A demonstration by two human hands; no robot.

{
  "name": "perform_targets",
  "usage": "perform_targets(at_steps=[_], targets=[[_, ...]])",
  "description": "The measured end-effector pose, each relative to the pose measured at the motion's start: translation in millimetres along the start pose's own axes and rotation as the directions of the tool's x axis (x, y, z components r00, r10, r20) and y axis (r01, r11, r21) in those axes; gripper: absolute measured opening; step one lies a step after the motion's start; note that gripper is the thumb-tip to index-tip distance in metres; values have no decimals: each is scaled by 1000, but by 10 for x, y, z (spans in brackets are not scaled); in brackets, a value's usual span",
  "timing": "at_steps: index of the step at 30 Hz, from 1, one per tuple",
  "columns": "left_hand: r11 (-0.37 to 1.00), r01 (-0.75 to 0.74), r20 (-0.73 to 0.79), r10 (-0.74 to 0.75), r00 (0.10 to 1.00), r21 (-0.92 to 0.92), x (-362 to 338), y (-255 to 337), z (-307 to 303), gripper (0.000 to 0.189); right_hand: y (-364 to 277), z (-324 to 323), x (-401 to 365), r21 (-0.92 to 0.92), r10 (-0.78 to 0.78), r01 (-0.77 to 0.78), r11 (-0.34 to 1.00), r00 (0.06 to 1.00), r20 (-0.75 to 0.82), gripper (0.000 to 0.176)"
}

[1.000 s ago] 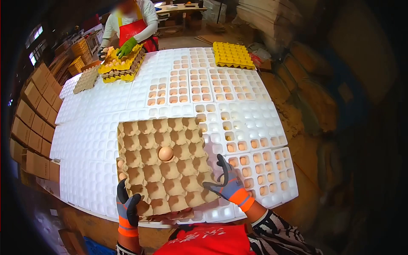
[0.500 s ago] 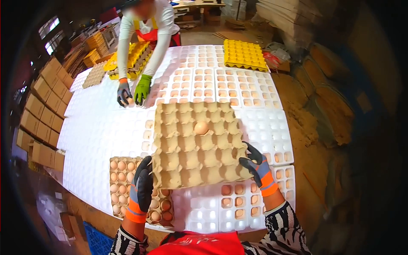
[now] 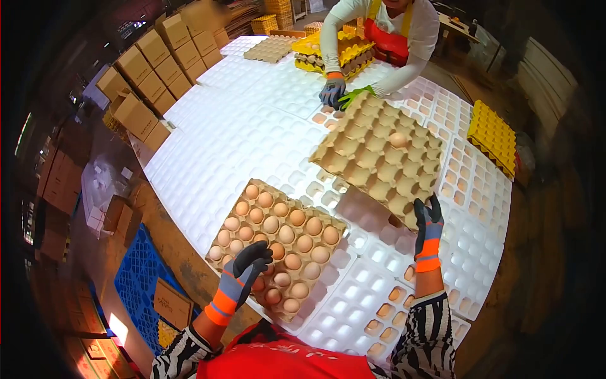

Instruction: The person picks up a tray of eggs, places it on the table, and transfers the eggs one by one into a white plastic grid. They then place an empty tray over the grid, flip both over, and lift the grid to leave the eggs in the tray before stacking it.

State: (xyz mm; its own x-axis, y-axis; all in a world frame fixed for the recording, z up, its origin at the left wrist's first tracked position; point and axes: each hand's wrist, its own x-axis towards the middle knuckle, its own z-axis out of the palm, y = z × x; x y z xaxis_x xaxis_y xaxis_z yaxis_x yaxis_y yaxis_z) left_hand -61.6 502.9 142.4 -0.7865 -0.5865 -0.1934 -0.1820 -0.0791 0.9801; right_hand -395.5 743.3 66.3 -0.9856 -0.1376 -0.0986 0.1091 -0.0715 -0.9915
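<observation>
My right hand (image 3: 427, 224), in a grey and black glove with an orange cuff, grips the near right edge of a cardboard egg tray (image 3: 372, 151). One brown egg (image 3: 398, 139) sits in this tray, which is held over the white foam trays. My left hand (image 3: 247, 265), gloved alike, is off that tray, its fingers apart and nothing between them. It hovers above the near left part of a second cardboard tray filled with eggs (image 3: 286, 234), overlapping several of the eggs in this view.
White foam trays (image 3: 221, 145) cover the table, some holding eggs. Across it, a co-worker's gloved hands (image 3: 332, 91) reach down by a stack of yellow trays (image 3: 309, 60). More yellow trays (image 3: 492, 136) stand at the right edge. Cardboard boxes (image 3: 151, 76) and a blue pallet (image 3: 140, 278) are at left.
My left hand has let go of the held tray and moved left over the full egg tray. The held tray has tilted, still in my right hand. The view has turned left.
</observation>
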Motion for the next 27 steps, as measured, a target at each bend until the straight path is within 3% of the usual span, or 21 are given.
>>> perform_targets(at_steps=[3, 5, 8, 11, 13, 14, 16, 18, 21, 23, 24, 25, 27], targets=[[1000, 3, -13, -4, 1000, -18, -40, -31, -104, 42, 105, 891, 17, 13, 40, -42, 999, 994, 99, 68], [999, 8, -24, -9, 1000, -42, -43, -67, -201, 42, 428, 1460, 172, 49, -117, 111, 993, 984, 138, 70], [998, 10, -27, -11, 1000, -61, -53, -157, -396, 42, 466, 2187, 179, 53, -73, 66, 996, 989, 127, 75], [998, 38, -10, -38, 999, -50, -6, -255, -605, 42, 715, 2622, 352, -154, -74, 92, 984, 990, 118, 88], [996, -3, 3, 3, 1000, -95, 37, -261, -742, 42, 461, 2652, 258, -356, 146, -88, 930, 979, 140, 89], [995, 2, -5, -3, 1000, -99, 52, -241, -846, 43, 443, 2585, 203, -283, 159, -112, 952, 976, 147, 84], [992, 6, -21, -9, 1000, -129, 104, -257, -1048, 44, 341, 2363, 124, -174, 141, -115, 978, 979, 146, 56], [994, 16, -43, -21, 999, -113, 172, -285, -1259, 45, 60, 2044, -144, -54, 176, -168, 984, 962, 209, 46], [986, 26, -23, -30, 999, -166, 217, -309, -1421, 42, -249, 1578, -677, 162, 183, -237, 958, 939, 290, 49], [998, 6, 63, -3, 998, -59, 223, -335, -1449, 41, -359, 1305, -1087, 343, 164, -288, 894, 923, 349, 56], [1000, -13, 109, 13, 994, -6, 225, -341, -1445, 41, -390, 1227, -1341, 332, 123, -250, 909, 925, 359, 57], [983, -139, 164, 118, 979, 122, 217, -329, -1416, 42, -428, 1178, -1594, 323, 80, -209, 923, 925, 370, 59], [975, -193, 309, 150, 939, 114, 185, -404, -1385, 43, -561, 1215, -2072, 256, 114, -200, 946, 942, 317, 59]])
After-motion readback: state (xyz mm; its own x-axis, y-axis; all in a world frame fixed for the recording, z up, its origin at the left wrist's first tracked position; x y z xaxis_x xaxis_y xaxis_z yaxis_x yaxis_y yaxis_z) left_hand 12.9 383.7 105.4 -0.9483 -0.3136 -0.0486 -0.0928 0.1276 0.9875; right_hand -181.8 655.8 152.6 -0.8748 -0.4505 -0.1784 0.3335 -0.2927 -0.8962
